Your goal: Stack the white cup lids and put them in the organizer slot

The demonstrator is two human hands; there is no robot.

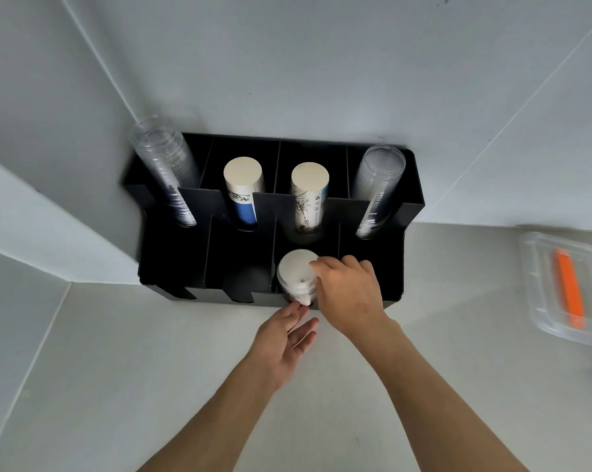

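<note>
A stack of white cup lids (296,272) stands in the third front slot of the black organizer (172,253), which sits against the wall on the counter. My right hand (347,291) wraps the stack's right side from above, fingers on its top edge. Just in front of the slot, my left hand (284,338) has its fingers apart, and the fingertips touch the bottom of the stack through the front notch. The lower lids are partly hidden by the slot wall and my right hand.
The organizer's back row holds two stacks of clear plastic cups (165,168) (378,189) at the ends and two stacks of paper cups (243,185) (308,195) between them. A clear plastic box (539,287) with an orange tool (569,287) lies at the right.
</note>
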